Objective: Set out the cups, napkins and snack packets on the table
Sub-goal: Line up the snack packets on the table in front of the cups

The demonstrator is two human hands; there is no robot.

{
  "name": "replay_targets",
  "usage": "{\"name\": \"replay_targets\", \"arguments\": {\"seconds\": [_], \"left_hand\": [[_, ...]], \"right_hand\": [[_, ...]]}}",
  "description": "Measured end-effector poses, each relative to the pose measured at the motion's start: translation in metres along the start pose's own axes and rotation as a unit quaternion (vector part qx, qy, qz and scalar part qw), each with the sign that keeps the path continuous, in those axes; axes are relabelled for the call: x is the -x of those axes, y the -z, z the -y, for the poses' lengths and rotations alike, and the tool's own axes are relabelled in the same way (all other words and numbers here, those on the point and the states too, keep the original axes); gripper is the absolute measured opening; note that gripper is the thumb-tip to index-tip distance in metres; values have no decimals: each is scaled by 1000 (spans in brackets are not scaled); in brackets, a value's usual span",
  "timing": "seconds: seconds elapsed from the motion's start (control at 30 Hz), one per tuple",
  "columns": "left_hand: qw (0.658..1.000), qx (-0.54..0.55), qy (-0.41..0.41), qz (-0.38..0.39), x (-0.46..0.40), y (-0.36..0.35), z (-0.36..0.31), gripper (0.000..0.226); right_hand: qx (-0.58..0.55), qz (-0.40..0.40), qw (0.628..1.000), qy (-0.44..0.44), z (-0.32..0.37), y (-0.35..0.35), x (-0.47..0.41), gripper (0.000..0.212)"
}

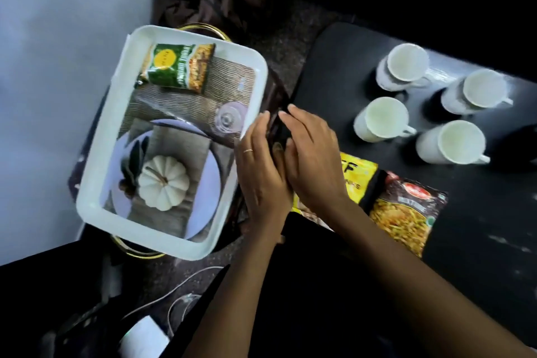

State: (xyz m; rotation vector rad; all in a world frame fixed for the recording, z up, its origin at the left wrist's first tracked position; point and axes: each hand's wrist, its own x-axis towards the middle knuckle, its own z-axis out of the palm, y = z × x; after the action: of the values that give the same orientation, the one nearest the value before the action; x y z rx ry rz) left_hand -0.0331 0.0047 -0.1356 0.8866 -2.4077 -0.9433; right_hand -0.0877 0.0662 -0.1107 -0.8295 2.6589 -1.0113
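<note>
On the black worktop (465, 227) we have four white cups (380, 119) at two o'clock and two snack packets (406, 212) laid, the green packet (177, 67) waits in the white tray (96, 203) at ten, and our left hand (261, 171) and right hand (313, 160) press flat-fingered round something dark we cannot identify.

The dark surface (479, 212) carries 4 white cups (380, 119) and 2 snack packets (404, 212) lying side by side.

Four white cups (406, 67) (479, 91) (382, 119) (453, 142) are counted on the dark surface (479, 227). Three snack packets (177, 67) (357, 174) (406, 212) are seen. One white tray (96, 183) is present.
</note>
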Motion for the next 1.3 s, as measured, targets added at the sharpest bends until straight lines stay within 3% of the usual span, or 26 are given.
{"name": "replay_targets", "arguments": {"seconds": [0.17, 0.23, 0.3, 0.37, 0.43, 0.63, 0.97, 1.03, 1.1, 1.2, 1.3], "left_hand": [[985, 79, 123, -95, -59, 29, 25, 46], [942, 183, 257, -118, -84, 37, 33, 50], [872, 288, 377, -119, -104, 45, 42, 51], [818, 350, 443, -111, -119, 50, 53, 47], [796, 372, 469, -90, -127, 54, 59, 45], [773, 416, 478, -40, -128, 62, 63, 41], [709, 532, 462, 20, -92, 57, 33, 50], [723, 530, 442, 29, -80, 51, 20, 44], [761, 494, 418, 35, -67, 45, 5, 39], [800, 455, 375, 113, -47, 33, -15, 33], [789, 476, 333, 200, -29, 16, -39, 32]], "right_hand": [[-94, 63, 993, -32, 45, -35, -65, 41], [-163, 57, 981, -93, 61, -49, -88, 40], [-215, 55, 959, -177, 73, -61, -107, 42], [-276, 65, 921, -268, 82, -74, -121, 42], [-317, 61, 886, -332, 89, -86, -130, 34], [-307, 53, 870, -382, 99, -100, -137, 35], [-464, 78, 808, -355, 65, -40, -51, 55], [-496, 70, 791, -350, 54, -23, -30, 51], [-528, 53, 769, -356, 38, -2, -15, 50], [-531, 35, 763, -366, 12, 29, -2, 51], [-552, -2, 746, -373, -17, 57, 10, 50]]}}
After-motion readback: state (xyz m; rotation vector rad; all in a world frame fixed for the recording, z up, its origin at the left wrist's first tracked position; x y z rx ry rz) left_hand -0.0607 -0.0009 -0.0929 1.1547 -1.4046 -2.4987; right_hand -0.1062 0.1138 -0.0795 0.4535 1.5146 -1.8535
